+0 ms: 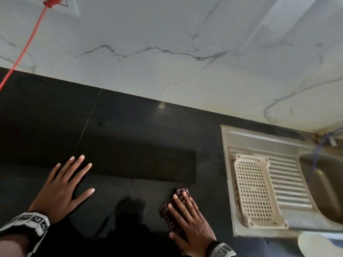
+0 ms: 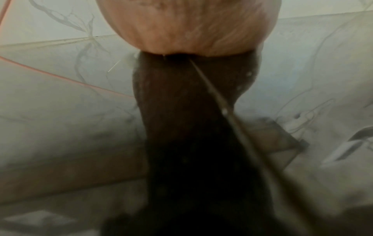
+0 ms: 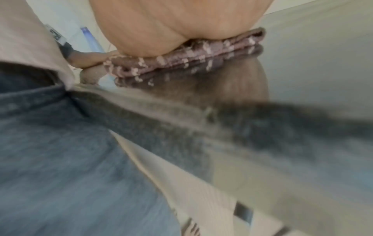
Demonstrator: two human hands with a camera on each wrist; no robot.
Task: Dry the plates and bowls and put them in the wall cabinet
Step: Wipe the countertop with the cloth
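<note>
My left hand (image 1: 74,175) lies flat on the black countertop (image 1: 130,145) with its fingers spread and nothing under it. In the left wrist view its palm (image 2: 187,27) presses on the glossy stone. My right hand (image 1: 187,217) rests with straight fingers on a folded dark brown patterned cloth (image 1: 181,193) lying on the counter. The right wrist view shows the palm (image 3: 171,27) on top of the cloth (image 3: 181,62). A pale round object (image 1: 315,245) shows at the lower right corner; I cannot tell whether it is a plate.
A beige perforated plastic basket (image 1: 256,190) sits empty on the steel drainboard (image 1: 289,182), with the sink bowl (image 1: 326,182) to its right. A marble-patterned wall (image 1: 167,52) backs the counter. A red cord (image 1: 24,51) runs down the wall at the left.
</note>
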